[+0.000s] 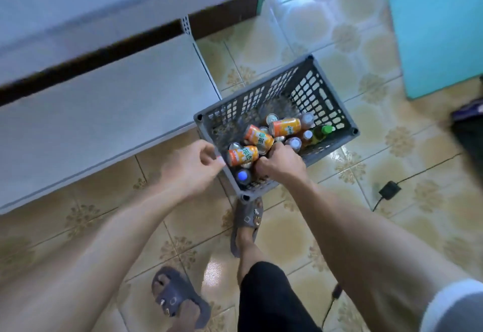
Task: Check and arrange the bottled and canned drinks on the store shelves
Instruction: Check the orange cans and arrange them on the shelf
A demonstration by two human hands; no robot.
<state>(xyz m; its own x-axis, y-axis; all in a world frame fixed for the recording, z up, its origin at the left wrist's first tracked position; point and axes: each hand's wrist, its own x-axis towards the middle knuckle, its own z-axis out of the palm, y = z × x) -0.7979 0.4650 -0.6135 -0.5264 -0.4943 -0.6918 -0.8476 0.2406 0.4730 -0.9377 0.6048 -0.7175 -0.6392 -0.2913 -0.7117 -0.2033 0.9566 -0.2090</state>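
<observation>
Grey crate (245, 196): right hand (279, 164) curled among orange cans (258, 135), grip hidden; left hand (193, 164) loosely curled, empty, beside crate rim. One can should be lifted clear, label checked.

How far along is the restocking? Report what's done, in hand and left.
Done: nothing that shows; the white shelves in view carry no drinks. In hand: the right hand reaches among the orange cans in the grey crate, its grip hidden; the left hand is at the crate's rim. Left: the cans and bottles all lie in the crate.
</observation>
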